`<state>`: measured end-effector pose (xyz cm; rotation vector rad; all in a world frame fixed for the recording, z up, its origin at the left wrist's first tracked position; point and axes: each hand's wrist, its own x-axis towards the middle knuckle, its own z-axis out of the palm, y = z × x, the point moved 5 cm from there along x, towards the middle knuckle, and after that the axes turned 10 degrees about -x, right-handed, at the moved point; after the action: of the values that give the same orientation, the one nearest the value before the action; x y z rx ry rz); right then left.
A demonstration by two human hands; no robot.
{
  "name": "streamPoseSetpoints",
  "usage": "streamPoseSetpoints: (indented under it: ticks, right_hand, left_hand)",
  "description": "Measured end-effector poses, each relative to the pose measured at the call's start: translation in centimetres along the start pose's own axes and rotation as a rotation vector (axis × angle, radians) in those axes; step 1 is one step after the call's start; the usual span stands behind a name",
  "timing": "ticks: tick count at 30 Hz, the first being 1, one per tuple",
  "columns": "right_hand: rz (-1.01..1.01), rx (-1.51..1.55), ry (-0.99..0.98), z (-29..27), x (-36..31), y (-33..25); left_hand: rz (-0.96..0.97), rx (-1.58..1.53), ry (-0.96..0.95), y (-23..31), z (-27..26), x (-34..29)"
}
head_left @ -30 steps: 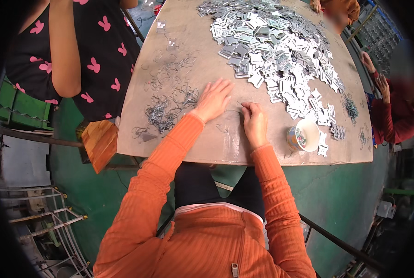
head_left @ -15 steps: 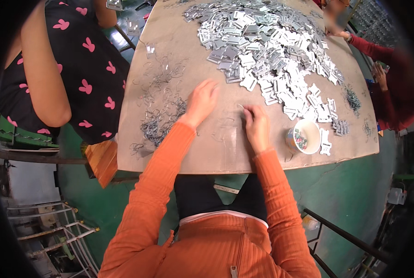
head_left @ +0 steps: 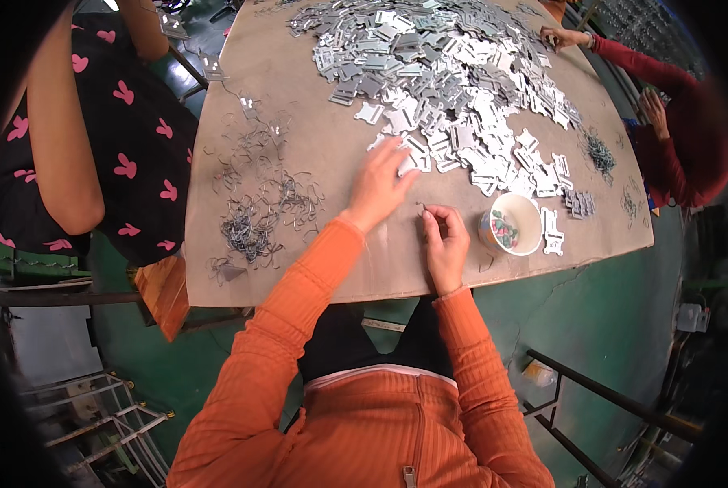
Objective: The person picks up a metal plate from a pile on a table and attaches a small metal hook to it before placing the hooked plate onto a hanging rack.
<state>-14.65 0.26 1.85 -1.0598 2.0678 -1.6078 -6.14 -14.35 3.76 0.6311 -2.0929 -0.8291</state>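
My left hand [head_left: 380, 185] reaches over the near edge of a big pile of flat silver metal plates [head_left: 461, 106]. Its fingers are apart, with the fingertips at a loose plate [head_left: 413, 154]; whether they touch it I cannot tell. Nearer the table's front edge, my right hand [head_left: 447, 244] pinches a thin bent wire hook [head_left: 419, 206] between thumb and forefinger. To the left of my left arm lies a tangled heap of similar wire hooks [head_left: 250, 230], thinning out toward the far left.
A white paper cup [head_left: 517, 224] holding small coloured bits stands right of my right hand, on the brown tabletop [head_left: 347, 268]. Beside it lie a plate [head_left: 552, 232] and a row of stacked plates [head_left: 579, 204]. Co-workers stand at the left and far right; one's hand [head_left: 565, 38] touches the pile.
My left hand has moved right and forward to the plates at the pile's edge. My right hand keeps its pinch on the wire hook. The whole view has shifted slightly.
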Motion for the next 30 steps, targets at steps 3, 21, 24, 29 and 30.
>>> streamPoseSetpoints:
  ticks: [3,21,24,29,30]
  right_hand:
    - [-0.079,0.001,0.022,-0.3,0.1,-1.3]
    - [0.265,0.202,-0.184,-4.8,-1.0,-1.5]
    - [0.309,0.32,-0.264,-4.3,-1.5,-5.4]
    - [0.371,0.396,-0.36,-3.3,-1.9,-7.3]
    - [0.385,0.424,-0.387,-3.2,-2.0,-7.4]
  left_hand:
    - [-0.193,0.173,0.084,-0.2,-1.7,0.2]
    - [-0.586,-0.595,-0.023,6.7,-3.7,-6.7]
    - [-0.56,-0.534,-0.027,8.0,-4.1,-8.2]
    - [-0.34,-0.296,-0.029,10.6,-5.3,-8.2]
    - [-0.342,-0.299,-0.027,10.8,-5.4,-8.1]
